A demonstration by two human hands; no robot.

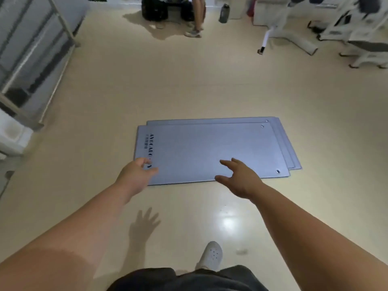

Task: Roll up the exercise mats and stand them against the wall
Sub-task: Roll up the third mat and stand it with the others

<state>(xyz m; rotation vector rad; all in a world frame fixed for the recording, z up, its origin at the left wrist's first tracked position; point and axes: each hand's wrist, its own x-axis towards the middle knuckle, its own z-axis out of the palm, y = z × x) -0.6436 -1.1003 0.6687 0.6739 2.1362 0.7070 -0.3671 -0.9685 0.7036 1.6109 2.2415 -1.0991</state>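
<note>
Several grey exercise mats [199, 152] lie flat, stacked, on the beige floor [189, 91].
Both hands reach over the stack's near edge — left hand [134, 175] and right hand [241, 179] loose-fingered, grasping nothing.

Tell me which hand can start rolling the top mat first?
Probably left. The left hand is by the printed short end of the top mat, near its corner, where rolling starts. The right hand is over the middle of the long near edge.
</note>
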